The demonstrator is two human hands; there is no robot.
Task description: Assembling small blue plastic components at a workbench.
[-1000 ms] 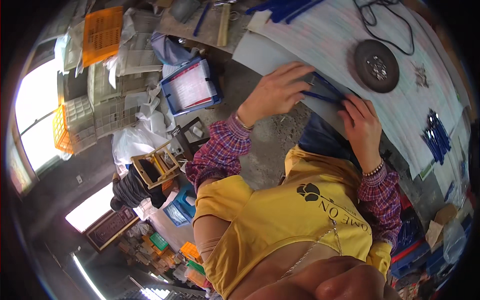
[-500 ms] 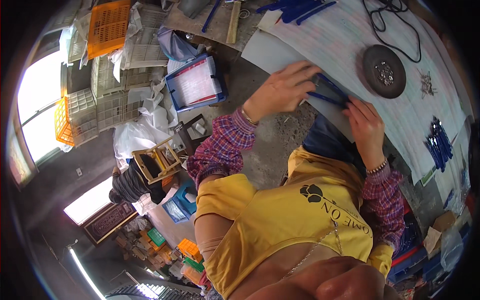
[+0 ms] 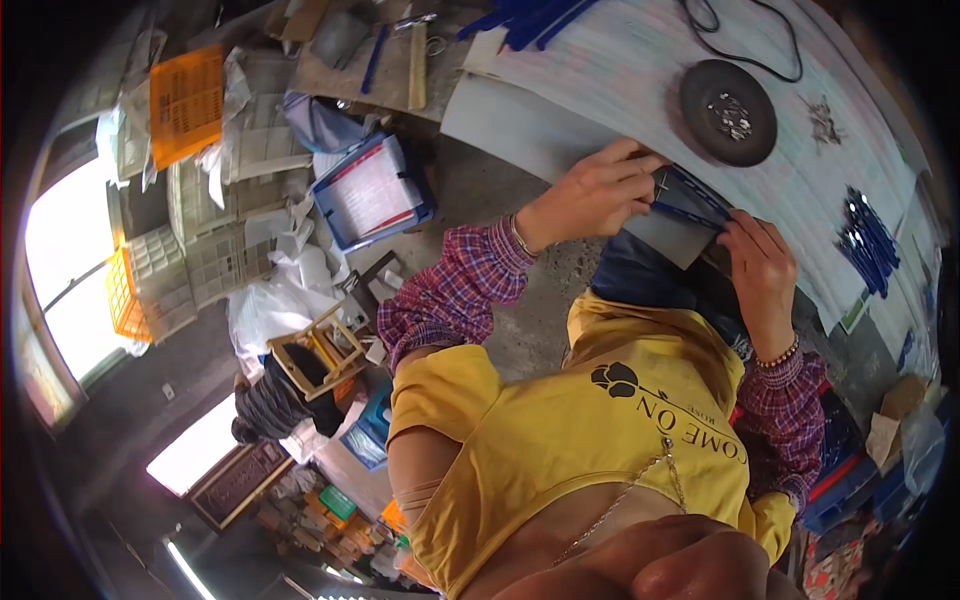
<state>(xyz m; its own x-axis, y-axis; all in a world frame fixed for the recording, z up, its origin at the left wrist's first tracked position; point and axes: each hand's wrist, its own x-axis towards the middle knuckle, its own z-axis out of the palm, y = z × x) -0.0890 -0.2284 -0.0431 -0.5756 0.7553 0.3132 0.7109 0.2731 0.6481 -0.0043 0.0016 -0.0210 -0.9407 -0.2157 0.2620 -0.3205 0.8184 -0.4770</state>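
Note:
Over the table's near edge, a slim dark-blue V-shaped piece (image 3: 690, 213) with two long arms spans my hands. My left hand (image 3: 600, 192) is closed at its wider end, fingers bent around the arm tips. A small shiny metal bit (image 3: 662, 184) shows beside those fingertips; I cannot tell whether it is attached. My right hand (image 3: 760, 262) pinches the narrow end where the arms meet. Beyond my hands, a dark round dish (image 3: 697, 118) contains several small metal parts (image 3: 733, 118). More metal pieces (image 3: 822, 124) lie loose beside it.
Bundles of blue strips lie on the paper-covered table (image 3: 620, 90), one at the far edge (image 3: 530, 18), another at right (image 3: 868, 245). A black cord (image 3: 745, 38) curls behind the dish. At left are a blue crate (image 3: 375, 195), a wooden chair (image 3: 318, 355) and a bent-over person (image 3: 275, 398).
My view has shifted, so the table and dish sit further left and higher. Both hands still hold the blue piece, and its gap and the metal bit now show more plainly.

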